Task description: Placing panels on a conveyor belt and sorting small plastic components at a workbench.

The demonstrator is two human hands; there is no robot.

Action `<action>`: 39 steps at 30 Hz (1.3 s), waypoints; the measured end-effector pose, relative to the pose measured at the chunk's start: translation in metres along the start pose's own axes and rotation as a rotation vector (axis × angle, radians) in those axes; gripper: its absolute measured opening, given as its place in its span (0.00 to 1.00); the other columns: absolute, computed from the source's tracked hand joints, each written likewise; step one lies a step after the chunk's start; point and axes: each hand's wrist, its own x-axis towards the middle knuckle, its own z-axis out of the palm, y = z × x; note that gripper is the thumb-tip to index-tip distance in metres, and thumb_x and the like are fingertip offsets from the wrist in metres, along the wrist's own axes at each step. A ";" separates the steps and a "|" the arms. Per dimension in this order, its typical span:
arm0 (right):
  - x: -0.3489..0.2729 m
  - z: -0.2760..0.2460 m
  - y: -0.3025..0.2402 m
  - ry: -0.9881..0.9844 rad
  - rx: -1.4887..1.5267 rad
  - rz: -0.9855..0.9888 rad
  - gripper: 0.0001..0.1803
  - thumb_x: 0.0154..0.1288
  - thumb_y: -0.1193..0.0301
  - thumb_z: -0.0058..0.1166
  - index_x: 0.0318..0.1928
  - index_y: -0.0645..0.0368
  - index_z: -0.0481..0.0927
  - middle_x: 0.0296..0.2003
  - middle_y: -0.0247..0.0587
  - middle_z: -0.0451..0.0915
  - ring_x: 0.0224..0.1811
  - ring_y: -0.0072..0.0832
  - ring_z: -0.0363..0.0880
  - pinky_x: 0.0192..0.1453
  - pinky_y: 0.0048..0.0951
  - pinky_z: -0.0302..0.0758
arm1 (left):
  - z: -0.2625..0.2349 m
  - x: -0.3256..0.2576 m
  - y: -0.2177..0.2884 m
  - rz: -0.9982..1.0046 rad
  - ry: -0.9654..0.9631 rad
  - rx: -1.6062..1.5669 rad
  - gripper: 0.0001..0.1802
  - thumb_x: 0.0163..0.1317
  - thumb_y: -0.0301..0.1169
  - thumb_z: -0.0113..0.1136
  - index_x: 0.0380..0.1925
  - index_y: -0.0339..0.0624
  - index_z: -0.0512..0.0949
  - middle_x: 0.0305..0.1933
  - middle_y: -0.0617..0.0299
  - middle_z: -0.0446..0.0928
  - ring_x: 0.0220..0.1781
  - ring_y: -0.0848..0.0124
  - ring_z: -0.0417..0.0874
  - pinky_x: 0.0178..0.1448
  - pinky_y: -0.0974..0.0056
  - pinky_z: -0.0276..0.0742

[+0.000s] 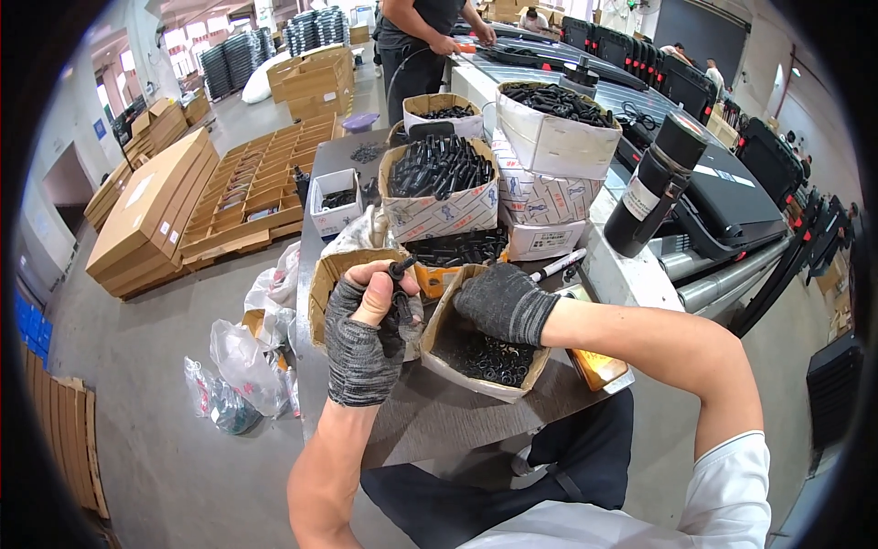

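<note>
My left hand (366, 334), in a grey fingerless glove, is raised over the near table edge and pinches a small black bolt-like part (400, 284) between thumb and fingers. My right hand (501, 300), in a dark grey glove, reaches down into an open cardboard box (442, 361) of small black rings; its fingertips are hidden inside. Whether it grips anything cannot be seen. A second open cardboard box (331, 274) stands just left of it, behind my left hand.
Stacked cartons of black parts (439, 188) fill the table behind. A marker (558, 264) lies to the right and a black bottle (654, 183) stands by a conveyor. Plastic bags (242, 361) lie on the floor at left. Another person (416, 46) works at the far end.
</note>
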 end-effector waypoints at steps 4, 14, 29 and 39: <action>-0.011 -0.025 0.010 0.119 0.370 -0.051 0.12 0.52 0.68 0.57 0.35 0.62 0.80 0.32 0.52 0.81 0.37 0.48 0.81 0.42 0.42 0.77 | 0.000 0.003 -0.001 0.003 0.013 0.016 0.13 0.67 0.37 0.60 0.43 0.40 0.75 0.36 0.60 0.80 0.30 0.74 0.78 0.36 0.70 0.76; -0.039 -0.083 0.025 0.010 1.203 0.105 0.15 0.67 0.60 0.55 0.42 0.61 0.78 0.34 0.32 0.80 0.40 0.20 0.76 0.48 0.26 0.73 | 0.001 0.001 0.000 -0.138 -0.034 0.076 0.11 0.66 0.32 0.61 0.42 0.37 0.77 0.35 0.57 0.82 0.35 0.72 0.81 0.40 0.69 0.79; -0.012 -0.088 0.016 -0.157 1.613 0.103 0.15 0.68 0.62 0.55 0.42 0.63 0.77 0.34 0.36 0.80 0.39 0.22 0.78 0.48 0.25 0.74 | 0.006 -0.003 -0.003 -0.175 -0.066 0.004 0.14 0.67 0.35 0.60 0.42 0.35 0.77 0.36 0.58 0.81 0.39 0.71 0.80 0.45 0.69 0.77; -0.008 -0.087 0.012 -0.085 1.603 0.026 0.14 0.68 0.63 0.53 0.41 0.62 0.77 0.35 0.36 0.80 0.40 0.22 0.77 0.50 0.25 0.72 | 0.009 -0.003 0.001 -0.173 -0.124 -0.104 0.14 0.67 0.37 0.60 0.43 0.37 0.76 0.36 0.58 0.81 0.37 0.70 0.81 0.41 0.69 0.78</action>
